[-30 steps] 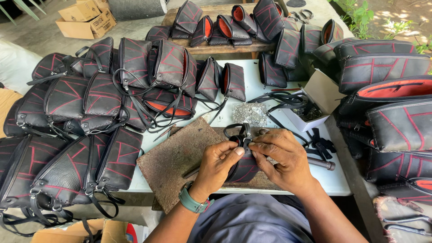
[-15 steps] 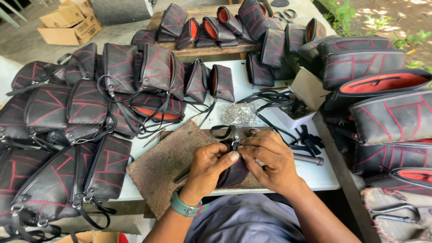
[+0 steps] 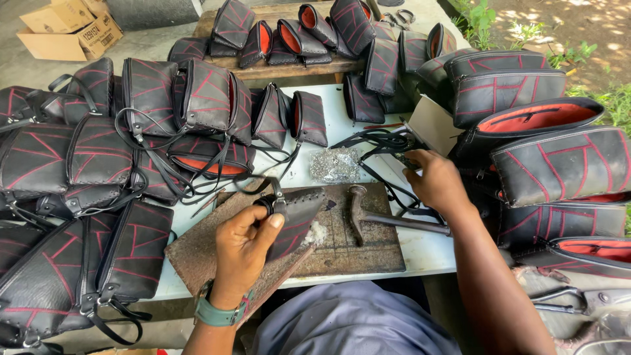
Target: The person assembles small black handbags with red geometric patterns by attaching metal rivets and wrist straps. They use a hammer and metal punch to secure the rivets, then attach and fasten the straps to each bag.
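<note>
The left hand (image 3: 244, 244) grips a small black leather pouch with red stitching (image 3: 296, 220) on the brown work board (image 3: 368, 246). The right hand (image 3: 435, 181), fingers closed, reaches among black straps (image 3: 381, 141). The hammer (image 3: 388, 217) lies unused; many finished bags (image 3: 204, 95) crowd the counter (image 3: 427, 250).

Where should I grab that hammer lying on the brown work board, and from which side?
Grip the hammer by the free end of its handle, coming from the right, probably with the right hand. The head lies on the brown board and the handle runs right, past the board's edge, with no bags on it.
</note>
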